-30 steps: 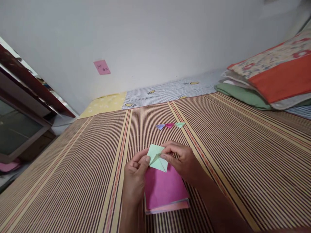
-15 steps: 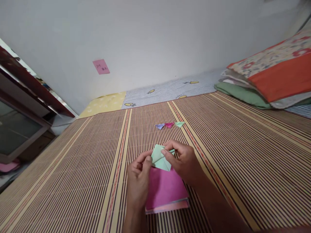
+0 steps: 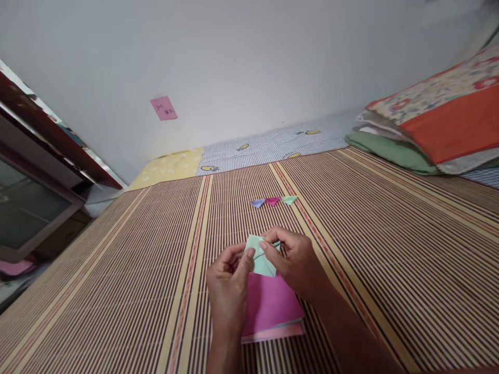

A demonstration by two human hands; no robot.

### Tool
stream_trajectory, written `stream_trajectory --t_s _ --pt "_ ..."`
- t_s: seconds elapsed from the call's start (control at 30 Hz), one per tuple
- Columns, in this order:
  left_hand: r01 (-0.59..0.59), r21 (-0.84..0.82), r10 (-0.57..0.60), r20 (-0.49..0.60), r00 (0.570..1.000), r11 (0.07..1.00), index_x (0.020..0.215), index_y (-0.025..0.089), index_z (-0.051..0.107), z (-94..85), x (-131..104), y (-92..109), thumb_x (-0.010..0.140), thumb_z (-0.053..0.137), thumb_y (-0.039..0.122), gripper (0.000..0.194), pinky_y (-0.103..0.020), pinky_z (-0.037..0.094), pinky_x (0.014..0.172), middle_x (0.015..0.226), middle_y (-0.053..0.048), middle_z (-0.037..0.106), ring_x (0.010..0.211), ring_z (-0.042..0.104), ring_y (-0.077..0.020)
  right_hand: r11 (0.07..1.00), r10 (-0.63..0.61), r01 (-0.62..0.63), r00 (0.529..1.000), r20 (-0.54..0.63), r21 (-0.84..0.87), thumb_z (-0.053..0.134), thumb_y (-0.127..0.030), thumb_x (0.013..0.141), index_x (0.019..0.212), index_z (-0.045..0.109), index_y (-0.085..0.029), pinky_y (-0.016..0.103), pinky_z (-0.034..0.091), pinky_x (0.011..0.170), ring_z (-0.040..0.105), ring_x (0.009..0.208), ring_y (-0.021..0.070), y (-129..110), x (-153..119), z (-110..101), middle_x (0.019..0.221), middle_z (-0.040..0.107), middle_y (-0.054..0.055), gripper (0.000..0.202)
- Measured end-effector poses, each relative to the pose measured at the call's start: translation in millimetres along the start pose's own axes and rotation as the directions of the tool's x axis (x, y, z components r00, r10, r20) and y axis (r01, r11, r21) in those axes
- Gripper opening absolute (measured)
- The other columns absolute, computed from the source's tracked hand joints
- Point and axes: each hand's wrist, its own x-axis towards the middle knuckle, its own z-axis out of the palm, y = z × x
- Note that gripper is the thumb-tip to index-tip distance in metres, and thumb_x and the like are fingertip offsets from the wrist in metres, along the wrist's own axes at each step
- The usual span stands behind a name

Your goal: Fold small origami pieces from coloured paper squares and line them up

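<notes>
A small piece of folded light green paper (image 3: 265, 266) is held between both hands, above a stack of square papers. My left hand (image 3: 230, 275) pinches its left side, thumb on top. On its upper right part, my right hand (image 3: 294, 257) grips it between thumb and fingers. Below lies the paper stack (image 3: 273, 306), magenta on top with a pinkish sheet showing at the near edge. Farther off, three small folded triangles rest in a row: a lilac one (image 3: 257, 203), a magenta one (image 3: 272, 201) and a light green one (image 3: 289, 199).
A striped mat (image 3: 136, 270) covers the surface. Folded bedding (image 3: 440, 130) is piled at the back right. A pink note (image 3: 163, 108) is on the wall. Patterned cloth (image 3: 257, 143) runs along the wall, and a glass-panelled cabinet (image 3: 31, 208) stands at the left.
My left hand has shifted slightly right, its thumb moving farther over the green paper. My right hand keeps nearly the same grip.
</notes>
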Motion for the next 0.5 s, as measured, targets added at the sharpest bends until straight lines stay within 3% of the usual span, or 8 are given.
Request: stream_trajectory --t_s 0.27,0.5 --pt "-0.013 0.006 0.012 0.019 1.0 1.0 0.081 0.016 0.076 -1.8 0.0 -6.3 0.08 0.08 0.043 0.027 -0.022 0.045 0.056 0.069 -0.001 0.066 0.061 0.057 -0.0132 1.0 0.019 -0.019 0.999 0.037 0.001 0.062 -0.019 0.088 0.077 0.062 -0.02 0.029 0.044 0.062 0.06 0.065 0.0166 -2.9 0.1 1.4 0.071 0.064 -0.001 0.011" --pt "0.007 -0.026 -0.006 0.021 1.0 1.0 0.078 0.016 0.072 -3.1 -0.5 -6.2 0.081 0.08 0.042 0.027 -0.022 0.042 0.055 0.065 0.001 0.061 0.059 0.054 -0.0119 0.982 -0.179 0.178 0.984 0.012 0.063 0.066 -0.012 0.087 0.085 0.064 -0.02 0.032 0.048 0.076 0.063 0.084 0.0183 -0.5 3.3 -5.2 0.087 0.066 0.002 0.008"
